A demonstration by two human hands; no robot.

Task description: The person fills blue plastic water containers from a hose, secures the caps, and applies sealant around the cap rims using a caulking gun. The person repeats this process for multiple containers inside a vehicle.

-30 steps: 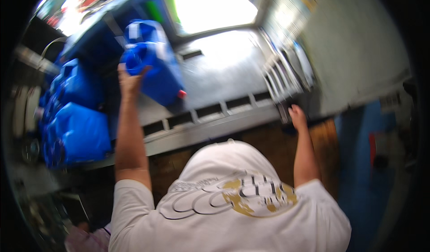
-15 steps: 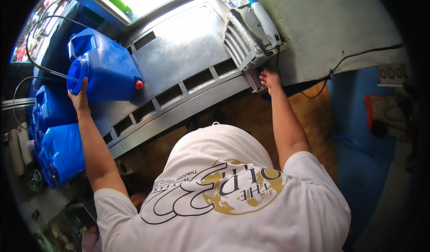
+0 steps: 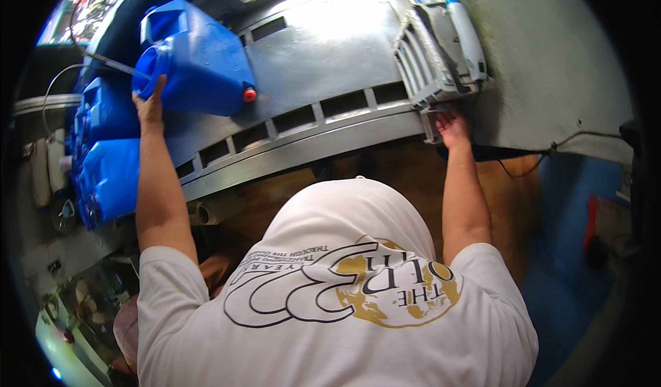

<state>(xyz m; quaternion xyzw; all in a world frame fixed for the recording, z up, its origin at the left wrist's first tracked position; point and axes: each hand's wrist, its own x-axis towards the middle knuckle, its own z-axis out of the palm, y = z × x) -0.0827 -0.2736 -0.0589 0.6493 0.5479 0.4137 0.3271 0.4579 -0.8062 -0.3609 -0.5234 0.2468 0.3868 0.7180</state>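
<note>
A blue plastic water container (image 3: 206, 56) lies tipped on the metal counter, its round mouth toward my left side. My left hand (image 3: 150, 105) grips the lower rim of that mouth, thumb up along the edge. A clear hose (image 3: 118, 65) runs into the mouth. At the container's far corner sits a red cap (image 3: 249, 95). My right hand (image 3: 452, 127) is under the near end of a grey slatted rack (image 3: 421, 60), palm up, fingers loosely spread. Nothing shows in it; whether the fingertips touch the rack I cannot tell.
More blue containers (image 3: 113, 180) stand low on the left. A white, blue-tipped long device (image 3: 467, 39) leans beside the rack against the wall. A black cable (image 3: 585, 136) runs along the right wall. The metal counter (image 3: 330, 46) has rectangular slots along its front edge.
The whole view has shifted, so the counter and containers appear farther right and higher. My right fingers have spread from a more closed pose. My left hand stays on the container's rim.
</note>
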